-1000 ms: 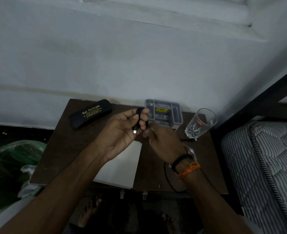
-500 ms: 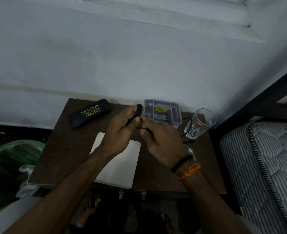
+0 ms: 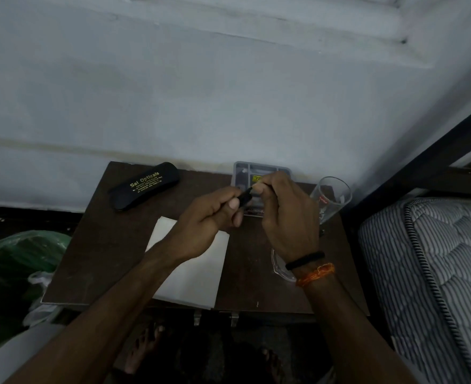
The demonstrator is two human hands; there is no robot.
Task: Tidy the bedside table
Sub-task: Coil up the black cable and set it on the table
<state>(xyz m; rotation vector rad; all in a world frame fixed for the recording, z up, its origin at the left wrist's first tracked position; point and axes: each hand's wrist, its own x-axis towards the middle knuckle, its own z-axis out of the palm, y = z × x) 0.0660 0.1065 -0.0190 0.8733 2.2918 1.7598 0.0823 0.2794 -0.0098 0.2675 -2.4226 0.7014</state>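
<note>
Pinching a small bundle of black cable (image 3: 244, 195) between them, both hands work just above the far middle of the bedside table (image 3: 95, 245). The left hand (image 3: 206, 225) is closed around the near end of the bundle, thumb pressed on top, while the right hand (image 3: 287, 217) nips the far end with fingertips drawn together. What exactly the dark thing is stays hard to tell in the dim light; it looks like a coiled charging lead.

The bundle's long axis runs from lower left to upper right, and its far tip points straight at the grey compartment tray (image 3: 256, 169) against the wall, directly beyond the fingers. The right hand is the nearer one to the tray, partly covering it, so a short push forward would likely carry the cable in.

Elsewhere on the table, a black spectacle case (image 3: 144, 185) lies at the far left, a white sheet of paper (image 3: 198, 275) sits under the left wrist, and a drinking glass (image 3: 329, 198) stands just right of the right hand, close enough to be knocked.
</note>
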